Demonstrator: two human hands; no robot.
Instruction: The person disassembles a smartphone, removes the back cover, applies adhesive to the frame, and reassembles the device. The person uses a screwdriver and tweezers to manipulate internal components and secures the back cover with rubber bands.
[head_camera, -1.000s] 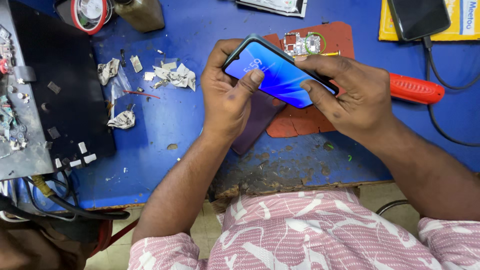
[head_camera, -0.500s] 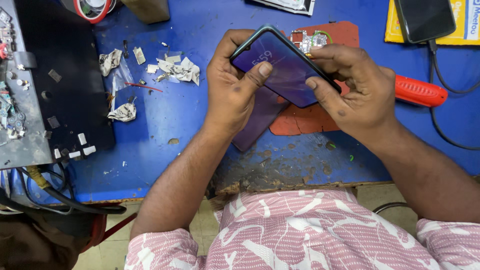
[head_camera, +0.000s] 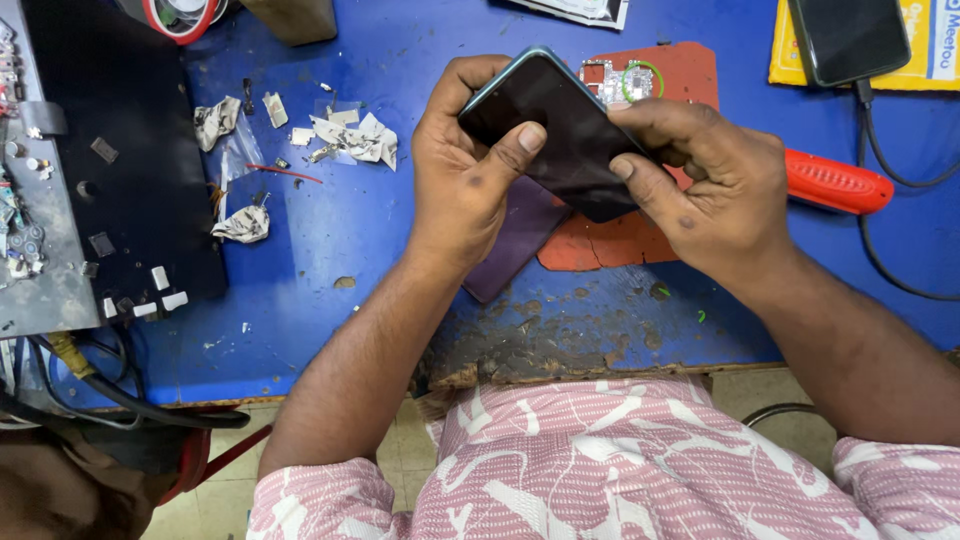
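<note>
A dark smartphone (head_camera: 560, 130) with a blank black screen is held tilted above the blue table (head_camera: 360, 250). My left hand (head_camera: 465, 185) wraps its left end, thumb pressed on the glass. My right hand (head_camera: 715, 190) grips its right end, thumb on the screen edge. Under the phone lie a purple flat piece (head_camera: 515, 245) and an orange-red mat (head_camera: 620, 240). A small circuit board (head_camera: 615, 80) with a green ring sits on the mat's far part.
Crumpled paper scraps (head_camera: 350, 135) lie left of my hands. A black panel (head_camera: 120, 150) covers the table's left side. A red-handled tool (head_camera: 835, 180) rests at the right. Another phone (head_camera: 850, 40) with a cable lies on a yellow pad at the back right.
The phone's screen was lit blue one second ago, dimmed, and is now black. Both hands kept their grip and shifted only slightly.
</note>
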